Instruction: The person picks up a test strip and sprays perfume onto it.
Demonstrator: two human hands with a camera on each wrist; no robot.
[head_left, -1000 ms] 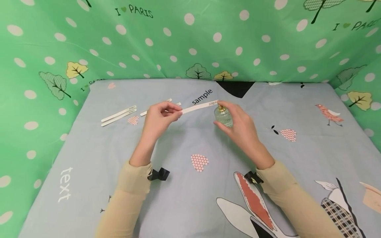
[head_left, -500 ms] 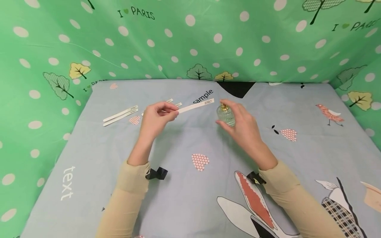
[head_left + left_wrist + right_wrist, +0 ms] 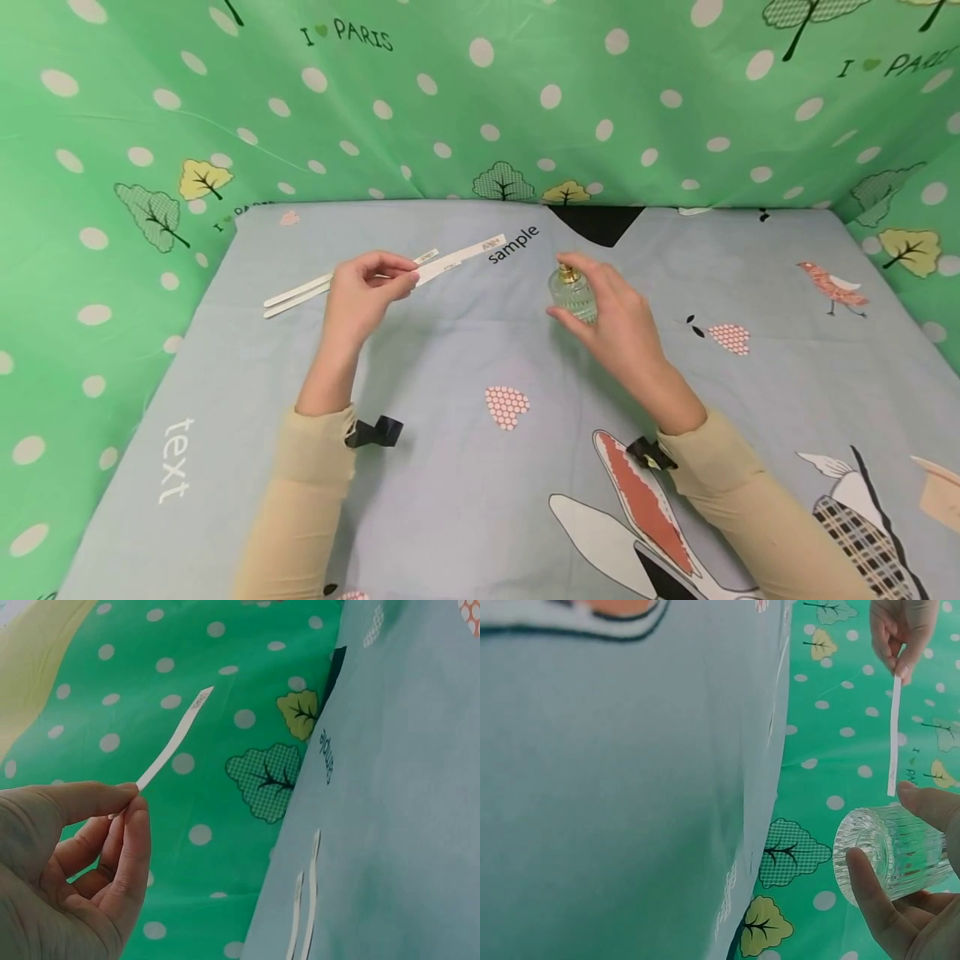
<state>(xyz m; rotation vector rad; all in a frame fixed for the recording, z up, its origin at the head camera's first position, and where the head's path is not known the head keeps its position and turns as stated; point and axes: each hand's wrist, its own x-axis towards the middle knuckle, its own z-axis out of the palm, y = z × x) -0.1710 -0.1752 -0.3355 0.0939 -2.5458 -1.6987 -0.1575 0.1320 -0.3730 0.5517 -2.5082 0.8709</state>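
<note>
In the head view my left hand (image 3: 367, 300) pinches a white perfume test strip (image 3: 483, 247) between thumb and fingertips, its printed end pointing right. The left wrist view shows the strip (image 3: 174, 744) slightly bent and raised off the table. My right hand (image 3: 622, 321) grips a clear, ribbed glass perfume bottle (image 3: 572, 298) with a gold neck, the index finger over its top and the thumb low on its side. From the right wrist, the thick base of the bottle (image 3: 859, 832) faces the camera. A gap separates the strip from the bottle.
Two more test strips (image 3: 298, 293) lie side by side at the left of the table. Another pair of strips (image 3: 429, 255) lies partly hidden behind my left hand. A patterned grey-blue cloth (image 3: 450, 467) covers the table, and a green dotted curtain (image 3: 420, 125) stands behind it.
My left hand has drawn the test strip leftward, away from the bottle's top, over the strips on the table. My right hand has shifted slightly right with the bottle.
</note>
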